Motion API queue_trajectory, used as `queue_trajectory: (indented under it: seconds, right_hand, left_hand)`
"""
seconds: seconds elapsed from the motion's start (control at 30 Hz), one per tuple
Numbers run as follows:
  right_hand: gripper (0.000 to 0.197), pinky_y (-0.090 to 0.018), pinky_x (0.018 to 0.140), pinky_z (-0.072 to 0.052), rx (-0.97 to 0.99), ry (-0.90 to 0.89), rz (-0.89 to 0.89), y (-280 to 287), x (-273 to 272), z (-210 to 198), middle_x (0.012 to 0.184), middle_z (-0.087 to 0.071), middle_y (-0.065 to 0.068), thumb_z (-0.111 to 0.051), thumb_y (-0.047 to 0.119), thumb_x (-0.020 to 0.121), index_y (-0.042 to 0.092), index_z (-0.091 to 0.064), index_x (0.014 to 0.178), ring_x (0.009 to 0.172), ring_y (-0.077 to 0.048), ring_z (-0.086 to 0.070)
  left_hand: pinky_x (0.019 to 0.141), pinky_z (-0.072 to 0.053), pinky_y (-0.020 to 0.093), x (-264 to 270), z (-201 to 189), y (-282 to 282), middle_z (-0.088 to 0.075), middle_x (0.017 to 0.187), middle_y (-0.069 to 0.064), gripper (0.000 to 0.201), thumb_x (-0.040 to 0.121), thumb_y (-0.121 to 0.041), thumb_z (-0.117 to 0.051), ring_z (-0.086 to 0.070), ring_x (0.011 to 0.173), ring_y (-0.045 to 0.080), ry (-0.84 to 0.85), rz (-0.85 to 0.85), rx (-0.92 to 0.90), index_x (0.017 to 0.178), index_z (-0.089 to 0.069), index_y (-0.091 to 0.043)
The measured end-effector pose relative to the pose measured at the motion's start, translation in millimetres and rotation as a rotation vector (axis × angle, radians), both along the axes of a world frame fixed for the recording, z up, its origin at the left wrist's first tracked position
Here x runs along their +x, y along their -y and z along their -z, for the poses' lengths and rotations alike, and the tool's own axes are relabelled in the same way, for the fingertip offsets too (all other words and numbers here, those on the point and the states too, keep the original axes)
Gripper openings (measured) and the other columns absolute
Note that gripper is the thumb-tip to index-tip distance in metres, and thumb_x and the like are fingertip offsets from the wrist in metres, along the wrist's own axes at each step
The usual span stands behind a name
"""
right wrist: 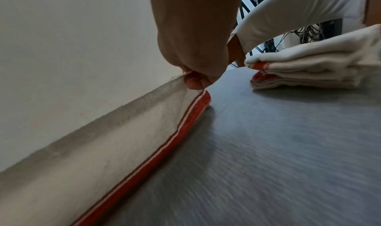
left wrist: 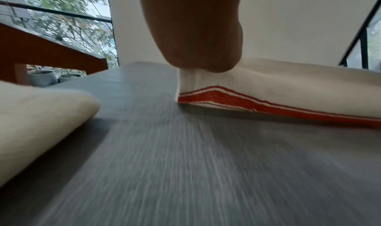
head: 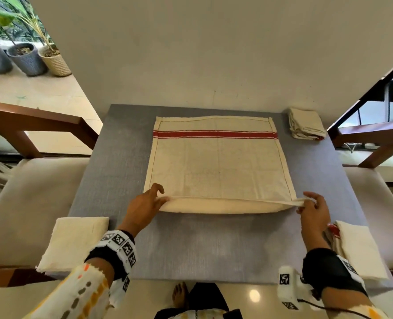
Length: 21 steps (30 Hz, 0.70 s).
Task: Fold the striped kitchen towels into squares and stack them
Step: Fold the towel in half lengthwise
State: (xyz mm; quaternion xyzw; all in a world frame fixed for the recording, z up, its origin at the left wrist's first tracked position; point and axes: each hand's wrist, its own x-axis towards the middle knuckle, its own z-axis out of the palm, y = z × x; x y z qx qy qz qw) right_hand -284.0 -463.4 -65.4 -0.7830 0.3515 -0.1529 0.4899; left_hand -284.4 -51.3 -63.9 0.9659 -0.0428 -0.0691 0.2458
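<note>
Two hands hold the near edge of a cream striped kitchen towel (head: 218,162) that lies spread at the middle of a grey tabletop (head: 190,247), one red stripe (head: 215,134) running across its far part. At far left, a folded cream towel (head: 72,241) rests on the near left corner of the tabletop, partly overhanging the edge, with a wooden chair (head: 29,125) and three potted plants (head: 27,57) beyond it. Next, the left hand (head: 144,207) pinches the towel's near left corner between thumb and fingers (head: 156,188); the left wrist view shows that corner lifted off the tabletop, the second red stripe (left wrist: 268,107) lying low along the raised fold. Between the hands the near edge is raised and turned over, forming a soft roll just above the surface. At the right, the right hand (head: 312,210) pinches the near right corner, its fingers (right wrist: 193,81) curled round the hem, and the right wrist view shows the red stripe trailing along the fold against the tabletop. Farther right, a stack of folded towels (head: 306,126) sits on the far right corner, well apart from the spread towel, and another pile of cream cloth with a red patch (head: 358,247) lies on the near right corner beside the right forearm. Both wrists carry bands with black-and-white markers (head: 124,246).
</note>
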Motion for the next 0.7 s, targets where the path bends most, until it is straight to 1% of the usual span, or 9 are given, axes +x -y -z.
queue_trajectory:
  seconds: [0.07, 0.17, 0.23, 0.27, 0.3, 0.37, 0.5, 0.6, 0.7]
  right_hand:
    - [0.027, -0.042, 0.081, -0.05, 0.069, 0.058, 0.005, 6, 22, -10, 0.101, -0.06, -0.017, -0.043, 0.004, 0.086, 0.012, -0.064, 0.103, 0.087, -0.027, -0.055]
    - [0.026, -0.019, 0.075, -0.051, 0.148, 0.143, -0.109, 13, 52, -27, 0.096, -0.058, 0.001, -0.047, 0.004, 0.089, 0.008, -0.059, 0.112, 0.088, -0.014, -0.054]
    - [0.029, -0.009, 0.069, -0.051, 0.133, 0.155, -0.22, 14, 71, -35, 0.096, -0.056, 0.001, -0.051, 0.001, 0.088, 0.009, -0.055, 0.116, 0.089, -0.012, -0.055]
    - [0.031, -0.01, 0.07, -0.05, 0.108, 0.138, -0.254, 14, 81, -38, 0.099, -0.055, -0.002, -0.052, -0.001, 0.088, 0.008, -0.054, 0.118, 0.09, -0.014, -0.055]
    - [0.033, -0.015, 0.073, -0.048, 0.062, 0.116, -0.268, 14, 93, -40, 0.103, -0.054, -0.004, -0.053, -0.001, 0.087, 0.008, -0.053, 0.119, 0.092, -0.015, -0.054]
    - [0.033, -0.024, 0.08, -0.044, -0.017, 0.093, -0.263, 12, 113, -40, 0.106, -0.054, -0.004, -0.054, 0.0, 0.087, 0.007, -0.054, 0.119, 0.096, -0.016, -0.052]
    - [0.025, -0.026, 0.081, -0.042, -0.138, 0.071, -0.255, 23, 155, -29, 0.109, -0.061, -0.012, -0.052, 0.0, 0.089, 0.005, -0.061, 0.111, 0.096, -0.022, -0.056]
    - [0.021, -0.027, 0.082, -0.039, -0.194, 0.056, -0.247, 30, 187, -18, 0.116, -0.058, -0.019, -0.054, 0.008, 0.09, 0.004, -0.062, 0.108, 0.104, -0.032, -0.056]
    - [0.024, -0.031, 0.087, -0.04, -0.206, 0.054, -0.251, 38, 216, -9, 0.122, -0.054, -0.02, -0.054, 0.015, 0.09, 0.002, -0.059, 0.11, 0.109, -0.033, -0.052]
  left_hand:
    - [0.051, -0.035, 0.024, 24, -12, -6, -0.05, 0.07, -0.002, 0.038, 0.08, -0.044, -0.065, -0.048, 0.059, 0.013, -0.04, -0.011, -0.092, 0.102, -0.049, -0.017]
    - [0.055, -0.035, 0.02, 60, -25, -18, -0.055, 0.071, 0.002, 0.02, 0.074, -0.023, -0.075, -0.048, 0.06, 0.01, -0.066, -0.07, -0.179, 0.083, -0.057, -0.024]
    - [0.059, -0.039, 0.02, 81, -30, -25, -0.061, 0.076, 0.008, 0.018, 0.075, -0.01, -0.072, -0.054, 0.066, 0.019, -0.035, -0.144, -0.241, 0.079, -0.062, -0.023]
    - [0.062, -0.041, 0.019, 90, -31, -28, -0.063, 0.079, 0.009, 0.015, 0.076, -0.005, -0.07, -0.056, 0.071, 0.022, -0.025, -0.187, -0.286, 0.082, -0.065, -0.018]
    - [0.065, -0.042, 0.018, 101, -32, -29, -0.064, 0.082, 0.009, 0.013, 0.077, -0.003, -0.069, -0.058, 0.074, 0.022, -0.013, -0.224, -0.33, 0.084, -0.066, -0.014]
    - [0.066, -0.044, 0.016, 119, -34, -29, -0.064, 0.083, 0.006, 0.011, 0.079, -0.003, -0.066, -0.059, 0.074, 0.018, -0.003, -0.279, -0.397, 0.087, -0.065, -0.011]
    - [0.074, -0.048, 0.028, 160, -31, -27, -0.064, 0.087, 0.009, 0.009, 0.082, -0.003, -0.063, -0.059, 0.079, 0.021, 0.027, -0.412, -0.514, 0.089, -0.066, -0.008]
    - [0.072, -0.048, 0.023, 187, -28, -23, -0.064, 0.082, 0.005, 0.01, 0.081, -0.003, -0.064, -0.059, 0.075, 0.015, 0.037, -0.464, -0.572, 0.083, -0.065, -0.013]
    - [0.07, -0.046, 0.019, 212, -22, -25, -0.062, 0.08, -0.003, 0.017, 0.081, -0.005, -0.065, -0.057, 0.075, 0.013, 0.046, -0.5, -0.6, 0.077, -0.062, -0.021]
